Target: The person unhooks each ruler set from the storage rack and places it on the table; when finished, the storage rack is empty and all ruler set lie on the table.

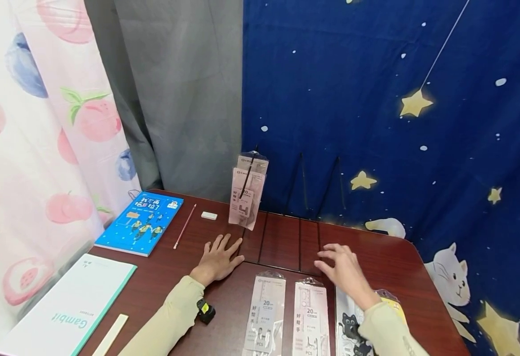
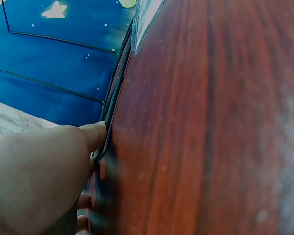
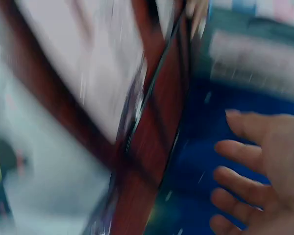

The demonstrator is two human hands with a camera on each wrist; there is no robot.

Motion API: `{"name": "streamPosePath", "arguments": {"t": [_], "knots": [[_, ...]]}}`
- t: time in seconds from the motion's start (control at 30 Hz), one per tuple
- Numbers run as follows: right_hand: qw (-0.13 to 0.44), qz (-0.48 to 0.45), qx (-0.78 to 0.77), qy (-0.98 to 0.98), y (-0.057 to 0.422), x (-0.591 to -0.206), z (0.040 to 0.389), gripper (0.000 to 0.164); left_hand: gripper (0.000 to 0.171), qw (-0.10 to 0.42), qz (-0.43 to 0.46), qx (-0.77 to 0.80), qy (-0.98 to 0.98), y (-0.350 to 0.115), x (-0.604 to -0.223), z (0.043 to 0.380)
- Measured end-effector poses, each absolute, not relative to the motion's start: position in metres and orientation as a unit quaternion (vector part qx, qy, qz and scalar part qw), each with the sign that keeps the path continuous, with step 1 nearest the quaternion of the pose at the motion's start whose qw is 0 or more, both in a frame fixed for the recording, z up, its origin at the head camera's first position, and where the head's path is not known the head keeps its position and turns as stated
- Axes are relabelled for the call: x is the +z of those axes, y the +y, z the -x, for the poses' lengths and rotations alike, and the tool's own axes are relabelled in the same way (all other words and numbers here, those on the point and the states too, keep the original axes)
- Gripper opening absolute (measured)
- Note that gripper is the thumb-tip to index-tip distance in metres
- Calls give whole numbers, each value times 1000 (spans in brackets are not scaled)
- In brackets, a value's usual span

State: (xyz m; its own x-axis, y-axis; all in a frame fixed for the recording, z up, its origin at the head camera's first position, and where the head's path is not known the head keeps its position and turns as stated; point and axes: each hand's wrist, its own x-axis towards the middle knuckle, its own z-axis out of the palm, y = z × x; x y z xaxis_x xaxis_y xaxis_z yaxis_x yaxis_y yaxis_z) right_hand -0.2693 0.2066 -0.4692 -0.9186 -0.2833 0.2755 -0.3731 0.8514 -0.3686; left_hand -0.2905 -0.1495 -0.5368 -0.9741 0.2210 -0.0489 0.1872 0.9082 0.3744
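Note:
A black wire rack point(image 1: 282, 268) stands on the table against the blue curtain, its upright prongs rising at the back. Pink-and-white packaged ruler sets point(image 1: 253, 213) hang from its left prong. My left hand point(image 1: 217, 259) rests on the table with fingers spread, at the rack's front left corner. In the left wrist view its thumb point(image 2: 94, 134) touches the black wire. My right hand point(image 1: 343, 269) is held above the table by the rack's right side, fingers loosely bent and nothing in them. The right wrist view is blurred, showing that hand's apart fingers point(image 3: 240, 181).
Two more packaged ruler sets point(image 1: 264, 309) lie in front, beside a black-cat packet point(image 1: 348, 321) and a yellow packet point(image 1: 392, 302) partly under my right arm. To the left are a blue book point(image 1: 142, 225), a pencil point(image 1: 184, 227), an eraser point(image 1: 208, 215) and a white notebook point(image 1: 70, 304).

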Motion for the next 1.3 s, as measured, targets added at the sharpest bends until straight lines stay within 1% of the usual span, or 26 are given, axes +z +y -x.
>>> {"name": "streamPosePath", "arguments": {"t": [0.07,0.17,0.23,0.33,0.43,0.7,0.8,0.97,1.3], "knots": [[61,-178,202,-961,223,-472,285,40,63,54,-99,180,977,-150,-538,291],[-17,-183,178,-967,238,-479,300,59,62,52,-97,171,979,-151,-544,295],[-58,-185,171,-966,242,-485,308,72,62,47,-97,169,980,-151,-547,296],[-94,-182,167,-964,243,-493,316,86,62,44,-97,177,979,-150,-547,297],[-112,-174,166,-964,242,-498,321,94,62,47,-97,182,977,-148,-544,295],[-130,-169,159,-964,241,-501,327,98,61,53,-99,178,978,-149,-532,289],[-131,-172,156,-964,240,-502,328,99,61,61,-96,174,978,-150,-530,289],[-135,-166,151,-965,240,-502,328,100,60,61,-92,174,978,-150,-531,289],[-143,-152,158,-965,243,-504,325,100,59,32,-96,186,977,-147,-532,289]]}}
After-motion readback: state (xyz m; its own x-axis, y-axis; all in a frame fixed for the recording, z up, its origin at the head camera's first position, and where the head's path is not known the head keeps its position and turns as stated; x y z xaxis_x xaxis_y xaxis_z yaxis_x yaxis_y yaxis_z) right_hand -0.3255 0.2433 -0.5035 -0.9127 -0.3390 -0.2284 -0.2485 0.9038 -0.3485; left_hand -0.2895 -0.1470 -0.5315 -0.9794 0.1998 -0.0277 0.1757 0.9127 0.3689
